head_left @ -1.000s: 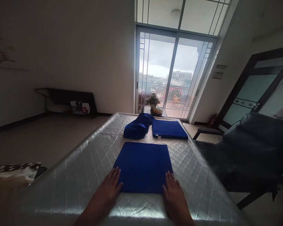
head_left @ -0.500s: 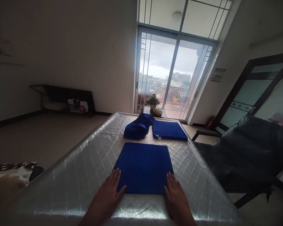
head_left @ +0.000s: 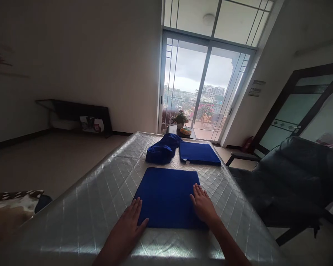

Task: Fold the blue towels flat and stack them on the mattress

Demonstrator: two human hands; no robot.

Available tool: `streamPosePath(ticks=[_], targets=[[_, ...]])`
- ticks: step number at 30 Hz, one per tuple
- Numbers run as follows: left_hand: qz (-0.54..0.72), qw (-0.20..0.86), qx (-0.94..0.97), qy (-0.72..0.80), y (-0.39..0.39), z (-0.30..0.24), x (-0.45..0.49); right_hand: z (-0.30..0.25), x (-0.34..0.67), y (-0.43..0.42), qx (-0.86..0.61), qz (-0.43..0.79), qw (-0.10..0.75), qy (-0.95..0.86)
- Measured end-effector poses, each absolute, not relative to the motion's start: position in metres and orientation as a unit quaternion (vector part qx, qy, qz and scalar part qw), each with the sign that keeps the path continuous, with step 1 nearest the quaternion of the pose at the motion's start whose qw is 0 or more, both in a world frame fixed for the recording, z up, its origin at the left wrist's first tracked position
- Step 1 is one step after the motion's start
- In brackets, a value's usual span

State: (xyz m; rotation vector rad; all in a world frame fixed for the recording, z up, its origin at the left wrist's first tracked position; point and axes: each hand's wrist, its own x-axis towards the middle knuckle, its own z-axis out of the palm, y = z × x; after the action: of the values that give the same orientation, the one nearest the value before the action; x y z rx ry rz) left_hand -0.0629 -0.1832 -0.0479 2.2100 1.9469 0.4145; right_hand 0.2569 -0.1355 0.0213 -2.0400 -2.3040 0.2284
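A flat, folded blue cloth (head_left: 168, 195) lies in front of me on a table with a shiny silver quilted cover (head_left: 100, 207). My left hand (head_left: 131, 218) rests on its near left edge, fingers stretched out and thumb apart. On the right edge, about halfway up, my right hand (head_left: 203, 201) lies flat with its fingers extended. Beyond it are a second folded blue cloth (head_left: 199, 152), showing a small white tag at its near edge, and a crumpled blue cloth (head_left: 162, 149) to its left.
A black armchair (head_left: 288, 181) stands close to the table's right side. At the far end are a potted plant (head_left: 180, 118) on a small dark table and a sliding glass door (head_left: 208, 85). A low black rack (head_left: 80, 114) stands by the left wall.
My right hand has slid forward along the right edge of the folded cloth, away from its near corner. My left hand and the other cloths stay where they were.
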Motion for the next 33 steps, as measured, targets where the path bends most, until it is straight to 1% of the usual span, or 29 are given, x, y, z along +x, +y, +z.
streamPosePath(ticks=[5,9,12,17,19,22,27,33], targets=[[0.091,0.116,0.739,0.658,-0.184,-0.035,-0.065,-0.006,0.256,-0.124,-0.691,0.066,0.04,-0.718],[0.129,0.107,0.738,0.654,-0.175,-0.024,-0.05,-0.014,0.258,-0.125,-0.692,0.073,0.051,-0.717],[0.159,0.095,0.792,0.582,-0.164,-0.011,-0.009,-0.013,0.258,-0.125,-0.689,0.076,0.057,-0.719],[0.156,0.121,0.89,0.41,-0.138,0.004,0.087,-0.021,0.262,-0.123,-0.681,0.058,0.04,-0.729],[0.158,0.129,0.898,0.39,-0.126,0.003,0.117,-0.028,0.265,-0.121,-0.673,0.043,0.021,-0.738],[0.162,0.131,0.885,0.417,-0.111,-0.008,0.139,-0.037,0.268,-0.118,-0.67,0.019,0.005,-0.742],[0.16,0.104,0.872,0.451,-0.104,-0.027,0.126,-0.031,0.266,-0.12,-0.657,0.025,0.028,-0.753],[0.104,0.089,0.861,0.49,-0.104,-0.026,0.078,-0.019,0.26,-0.123,-0.689,0.061,0.064,-0.72]])
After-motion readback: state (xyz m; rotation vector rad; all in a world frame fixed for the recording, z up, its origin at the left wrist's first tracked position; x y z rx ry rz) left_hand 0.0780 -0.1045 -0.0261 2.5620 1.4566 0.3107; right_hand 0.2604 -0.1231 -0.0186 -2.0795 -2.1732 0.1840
